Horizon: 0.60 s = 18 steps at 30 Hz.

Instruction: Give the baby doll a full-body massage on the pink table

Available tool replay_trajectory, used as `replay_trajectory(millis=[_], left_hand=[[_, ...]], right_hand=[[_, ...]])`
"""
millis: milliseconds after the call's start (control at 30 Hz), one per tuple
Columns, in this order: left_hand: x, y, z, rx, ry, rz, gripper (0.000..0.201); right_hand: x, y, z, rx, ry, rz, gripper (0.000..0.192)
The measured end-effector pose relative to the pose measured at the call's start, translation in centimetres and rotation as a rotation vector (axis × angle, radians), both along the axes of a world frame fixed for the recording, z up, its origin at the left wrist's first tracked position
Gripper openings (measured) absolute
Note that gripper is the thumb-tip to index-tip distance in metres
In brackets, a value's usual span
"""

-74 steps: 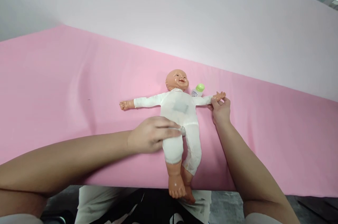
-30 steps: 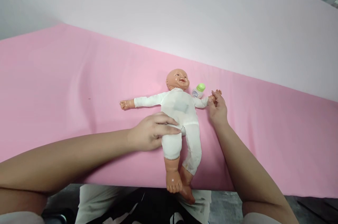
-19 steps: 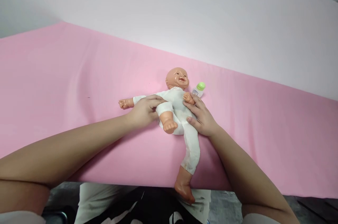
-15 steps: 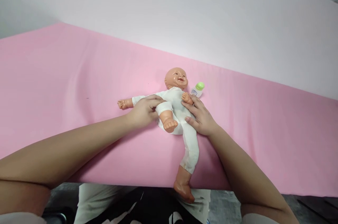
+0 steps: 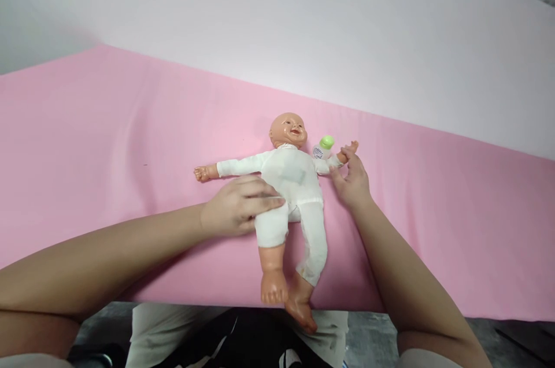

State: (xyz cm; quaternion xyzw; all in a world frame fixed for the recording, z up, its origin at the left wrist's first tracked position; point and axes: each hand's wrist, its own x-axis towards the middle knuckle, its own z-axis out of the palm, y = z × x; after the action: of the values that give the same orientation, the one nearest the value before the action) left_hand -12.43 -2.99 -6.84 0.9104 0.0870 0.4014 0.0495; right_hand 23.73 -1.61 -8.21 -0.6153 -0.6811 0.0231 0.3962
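Currently the doll (image 5: 292, 183) lies face up on the pink worktop (image 5: 108, 142), head pointing away from the person, both arms spread out sideways. White bodysuit on, bare feet at the near edge: both feet hang just past the worktop's front edge, crossing near each other.

Left hand (image 5: 236, 206) rests flat on the doll's hip and upper thigh on that side, fingers (image 5: 264, 201) extended and loosely together, not wrapped around anything, so open, pressing or resting only.

Right hand (image 5: 353, 180) is at the doll's outstretched arm on the other side, fingertips pinching the small wrist just below the doll's hand (image 5: 349, 150). Closed on the doll's arm, light grip. That arm is angled slightly up and away from the body.

Small bottle with a green cap (image 5: 323, 147) lies on the worktop just beside the doll's head and shoulder, touching or nearly touching the sleeve; can't tell which.

Behind the worktop, a plain pale wall (image 5: 303, 21). Person's lap shows below the front edge.
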Motion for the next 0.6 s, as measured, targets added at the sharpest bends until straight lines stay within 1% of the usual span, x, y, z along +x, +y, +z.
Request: replay_trajectory(millis=[100, 167, 200, 267, 367, 467, 533, 600], left_hand=[[0.2, -1.0, 0.0, 0.059, 0.048, -0.072, 0.033], [0.4, -1.4, -0.1, 0.072, 0.047, -0.086, 0.031], [0.5, -1.4, -0.2, 0.073, 0.041, -0.083, 0.030], [0.7, -1.5, -0.3, 0.068, 0.034, -0.080, 0.028], [0.7, -1.2, -0.3, 0.055, 0.024, -0.073, 0.030], [0.7, -0.9, -0.4, 0.022, -0.007, -0.038, 0.033], [0.5, -0.6, -0.5, -0.016, -0.026, 0.009, 0.037], [0.4, -0.1, -0.7, -0.057, -0.042, 0.080, 0.037]], right_hand=[[1.4, 0.4, 0.0, -0.188, 0.075, -0.137, 0.072], [2.1, 0.6, -0.2, -0.300, 0.088, -0.180, 0.074], [2.3, 0.7, -0.3, -0.330, 0.083, -0.190, 0.075], [2.6, 0.8, -0.5, -0.344, 0.079, -0.205, 0.076], [2.4, 1.1, -0.8, -0.306, 0.137, -0.225, 0.070], [1.5, 1.1, -0.9, -0.199, 0.196, -0.213, 0.062], [0.5, 0.9, -0.9, -0.073, 0.180, -0.163, 0.055], [-0.8, 0.4, -0.8, 0.047, 0.125, -0.062, 0.050]])
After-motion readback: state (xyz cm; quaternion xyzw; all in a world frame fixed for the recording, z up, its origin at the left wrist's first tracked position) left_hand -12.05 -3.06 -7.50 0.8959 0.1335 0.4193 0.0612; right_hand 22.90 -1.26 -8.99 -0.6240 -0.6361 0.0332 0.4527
